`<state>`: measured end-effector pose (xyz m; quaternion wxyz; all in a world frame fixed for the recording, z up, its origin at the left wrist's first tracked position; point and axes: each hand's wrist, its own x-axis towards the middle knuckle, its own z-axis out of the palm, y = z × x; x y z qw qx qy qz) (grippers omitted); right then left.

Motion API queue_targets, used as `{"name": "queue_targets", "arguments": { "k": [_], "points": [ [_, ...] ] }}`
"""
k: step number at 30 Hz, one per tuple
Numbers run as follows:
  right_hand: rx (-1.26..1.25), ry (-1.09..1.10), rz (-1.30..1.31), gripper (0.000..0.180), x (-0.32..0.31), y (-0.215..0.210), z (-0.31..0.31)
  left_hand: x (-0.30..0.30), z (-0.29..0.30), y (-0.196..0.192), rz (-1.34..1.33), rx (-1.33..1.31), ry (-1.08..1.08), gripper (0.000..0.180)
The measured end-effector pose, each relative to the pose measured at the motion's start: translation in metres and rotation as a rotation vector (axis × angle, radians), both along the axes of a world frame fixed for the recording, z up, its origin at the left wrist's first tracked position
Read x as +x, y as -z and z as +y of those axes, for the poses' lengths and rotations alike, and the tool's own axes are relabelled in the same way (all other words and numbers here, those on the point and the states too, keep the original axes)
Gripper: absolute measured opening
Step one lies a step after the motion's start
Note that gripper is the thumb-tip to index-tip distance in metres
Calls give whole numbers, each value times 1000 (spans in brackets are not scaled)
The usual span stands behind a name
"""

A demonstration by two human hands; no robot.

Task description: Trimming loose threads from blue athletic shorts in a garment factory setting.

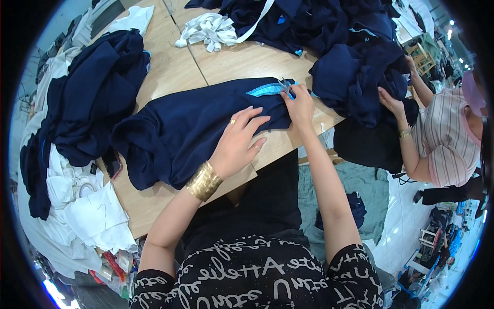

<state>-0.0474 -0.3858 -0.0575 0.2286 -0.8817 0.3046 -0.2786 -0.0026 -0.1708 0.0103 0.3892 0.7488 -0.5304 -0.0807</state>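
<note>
A pale wooden table [170,67] heaped with dark cloth — white tiled floor [401,226] at right, brightly lit.

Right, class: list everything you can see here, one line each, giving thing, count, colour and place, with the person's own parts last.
Garment: one, navy with light blue trim, flat on table centre.
Snips: one, blue-handled, at the trim.
Garment piles: several, navy, left and far right.
Ribbon bundle: one, white, far edge.
White cloths: heap, left edge.
Table: wooden, light brown.
Co-worker: one, striped top, right, handling navy cloth.
Bracelet: one, gold, left wrist.
Left hand: flat on garment.
Right hand: fingers holding the snips.
</note>
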Motion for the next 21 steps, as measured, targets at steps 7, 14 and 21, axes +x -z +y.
{"name": "queue_targets", "arguments": {
  "k": [7,14,21],
  "points": [
    [114,50,-34,19,-4,1,-5,17,-21,39,-101,217,50,51],
    [234,49,-135,21,-26,-10,-13,15,-29,31,-49,169,24,39],
    [992,-270,-96,19,-131,-45,11,67,-63,7,-59,-21,-118,25]
  ]
}}
